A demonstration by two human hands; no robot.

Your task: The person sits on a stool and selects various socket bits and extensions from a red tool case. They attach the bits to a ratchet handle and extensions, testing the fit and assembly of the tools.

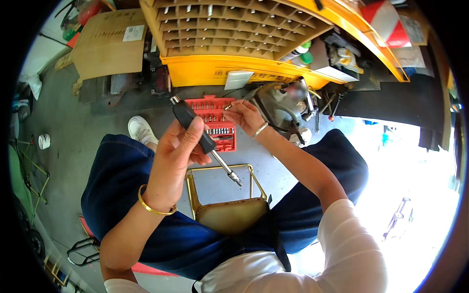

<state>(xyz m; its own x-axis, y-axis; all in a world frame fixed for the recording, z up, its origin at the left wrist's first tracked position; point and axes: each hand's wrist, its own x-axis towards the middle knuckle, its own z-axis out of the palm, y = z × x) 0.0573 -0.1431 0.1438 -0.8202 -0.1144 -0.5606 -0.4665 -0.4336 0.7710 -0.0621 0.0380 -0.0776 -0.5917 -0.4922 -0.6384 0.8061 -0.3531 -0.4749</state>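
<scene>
In the head view, your left hand (177, 146) is closed around the black handle of a screwdriver (207, 142), with the thumb laid along it; there is no visible slack in this grip. The long axis of the screwdriver runs from 11 o'clock, where the butt of the handle is, to 5 o'clock, where the metal tip (238, 182) is pointing.

Your right hand (247, 116) lies at 2 o'clock from your left hand. Its thumb and forefinger are pinched on a small metal piece (227, 107); the piece is too small to tell its exact shape or the direction of its axis.

The relation which matters most, in my judgement, is this one: from the small metal piece, the tip is well apart, near 6 o'clock, and it points away from the pinch, not toward it.

The open red case (229, 148), with rows of bits inside, lies at 1 o'clock from your left hand. Your right hand is the nearer one to its upper right corner. Whether the pinching fingers touch the case or are above it, I cannot tell.
</scene>
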